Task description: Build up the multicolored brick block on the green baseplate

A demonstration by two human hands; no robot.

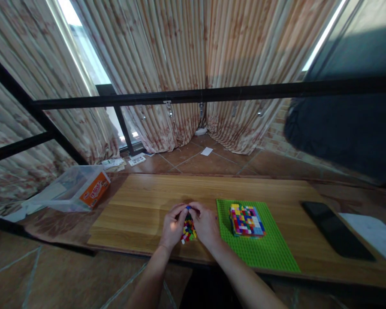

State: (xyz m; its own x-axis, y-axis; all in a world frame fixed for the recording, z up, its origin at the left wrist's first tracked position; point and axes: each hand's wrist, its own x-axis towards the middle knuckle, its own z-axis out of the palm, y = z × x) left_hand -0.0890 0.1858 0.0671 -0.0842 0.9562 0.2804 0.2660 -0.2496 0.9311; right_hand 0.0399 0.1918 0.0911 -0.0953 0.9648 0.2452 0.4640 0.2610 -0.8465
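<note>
My left hand (173,225) and my right hand (206,223) meet over a small heap of loose coloured bricks (188,231) on the wooden table (141,201). The fingertips of both hands pinch a small blue brick (188,207) held between them above the heap. Just right of my right hand lies a green baseplate (263,253) with a flat multicoloured block of bricks (246,220) built on it.
A clear plastic box with an orange label (80,189) sits at the table's left end. A dark phone (336,229) and a white sheet (373,234) lie at the right. A black metal rail (212,93) crosses in front of curtains.
</note>
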